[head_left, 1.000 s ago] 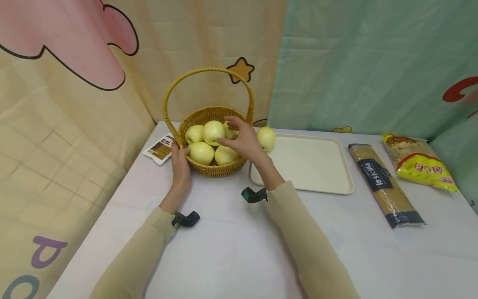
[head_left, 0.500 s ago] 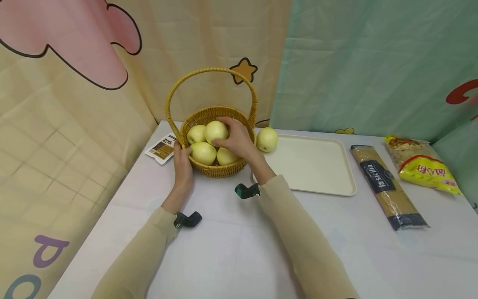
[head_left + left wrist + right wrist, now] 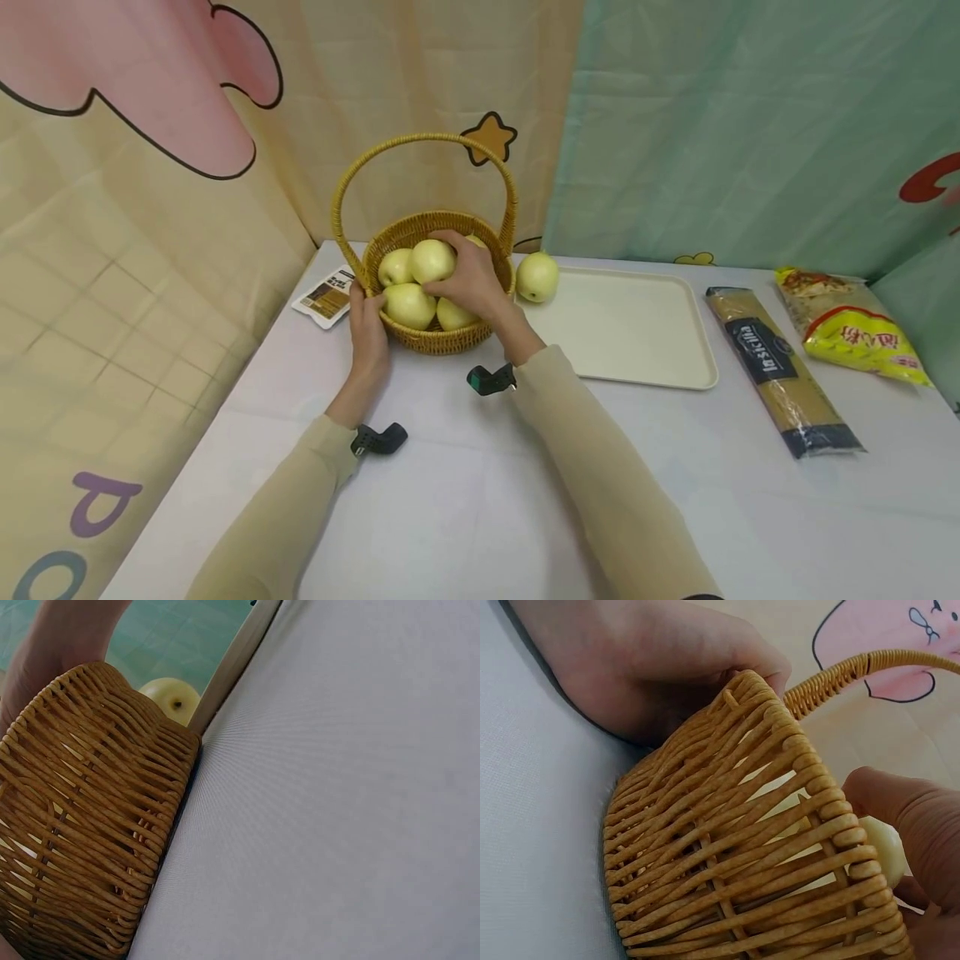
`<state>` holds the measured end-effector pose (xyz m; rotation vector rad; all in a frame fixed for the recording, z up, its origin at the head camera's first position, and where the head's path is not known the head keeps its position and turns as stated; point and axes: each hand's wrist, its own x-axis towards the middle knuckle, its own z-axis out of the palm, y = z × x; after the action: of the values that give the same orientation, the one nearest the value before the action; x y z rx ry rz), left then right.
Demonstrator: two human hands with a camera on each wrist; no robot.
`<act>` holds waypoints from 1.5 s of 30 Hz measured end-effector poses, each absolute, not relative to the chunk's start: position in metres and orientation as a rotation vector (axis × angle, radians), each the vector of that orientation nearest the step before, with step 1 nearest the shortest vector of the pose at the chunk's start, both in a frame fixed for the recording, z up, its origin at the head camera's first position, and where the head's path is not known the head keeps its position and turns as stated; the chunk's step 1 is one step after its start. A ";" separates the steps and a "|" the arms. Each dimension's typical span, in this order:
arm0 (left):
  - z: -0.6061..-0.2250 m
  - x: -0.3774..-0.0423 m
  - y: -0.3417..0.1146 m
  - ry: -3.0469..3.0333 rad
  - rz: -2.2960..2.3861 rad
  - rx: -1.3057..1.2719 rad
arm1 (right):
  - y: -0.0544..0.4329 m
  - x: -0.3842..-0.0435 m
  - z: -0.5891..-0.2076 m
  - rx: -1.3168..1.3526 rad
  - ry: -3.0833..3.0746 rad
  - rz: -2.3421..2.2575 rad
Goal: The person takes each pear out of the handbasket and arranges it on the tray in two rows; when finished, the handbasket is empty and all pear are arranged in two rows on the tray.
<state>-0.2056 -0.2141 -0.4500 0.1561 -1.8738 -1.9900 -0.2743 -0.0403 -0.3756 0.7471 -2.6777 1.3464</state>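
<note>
A wicker basket (image 3: 442,342) with a tall arched handle (image 3: 423,137) holds several pale yellow-green apples. At its left side my left hand (image 3: 367,337) grips the rim, the thumb over the edge. My right hand (image 3: 472,275) reaches into the basket and holds the topmost apple (image 3: 432,261), thumb in front and fingers at the back. Other apples (image 3: 408,306) lie around it, partly covered by the hand. The right wrist view shows the basket's woven wall (image 3: 727,847) between both hands. Another apple (image 3: 537,277) sits at the left back corner of a cream tray (image 3: 622,325).
A small printed pouch (image 3: 326,297) lies left of the basket. Right of the tray are a long pasta packet (image 3: 780,371) and a yellow-labelled bag (image 3: 851,325). Curtains (image 3: 720,125) hang behind the white table (image 3: 450,508).
My right hand has come down from above the apples, moved left and closed round the topmost one. My left hand keeps its grip on the basket.
</note>
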 end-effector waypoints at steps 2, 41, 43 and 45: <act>-0.450 -0.205 -0.212 -1.874 -1.997 0.158 | -0.037 -0.272 -0.375 0.720 -2.660 1.365; -0.453 -0.203 -0.212 -1.811 -2.096 0.174 | 0.096 -0.225 -0.358 0.479 -2.349 1.363; -0.450 -0.206 -0.212 -1.806 -2.097 0.160 | 0.106 -0.232 -0.357 0.434 -2.341 1.339; -0.447 -0.209 -0.213 -1.810 -2.090 0.146 | 0.117 -0.239 -0.358 0.381 -2.335 1.318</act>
<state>-0.2091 -0.2135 -0.4471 0.1458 -1.8097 -2.0898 -0.2386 0.1167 -0.3584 0.3813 -2.3351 1.3180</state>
